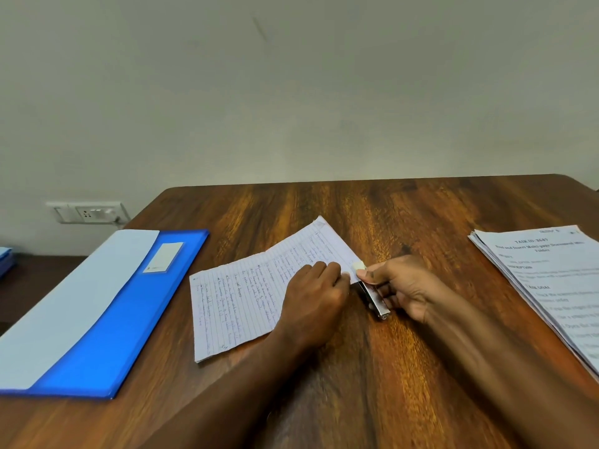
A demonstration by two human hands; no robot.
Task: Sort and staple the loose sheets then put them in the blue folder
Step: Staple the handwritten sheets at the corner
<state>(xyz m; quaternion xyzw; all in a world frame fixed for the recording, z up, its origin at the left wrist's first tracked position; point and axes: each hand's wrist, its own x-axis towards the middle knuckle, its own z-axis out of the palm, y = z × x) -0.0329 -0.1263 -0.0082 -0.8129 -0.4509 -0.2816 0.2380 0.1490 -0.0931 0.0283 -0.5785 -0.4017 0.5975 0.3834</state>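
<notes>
Two bare forearms reach in from the bottom edge. No sleeve, watch, ring or band shows on either of them as far as they are seen. The left hand (312,294) shows its back and knuckles. The right hand (403,286) shows a short thumbnail; its forearm is blurred, so fine detail there is perhaps lost.

soft even light, wide-angle bowing at edges, right forearm (505,361) motion-blurred.

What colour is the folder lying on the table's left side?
Bright blue folder, with a pale sheet lying on it; seen in the head view.
</notes>
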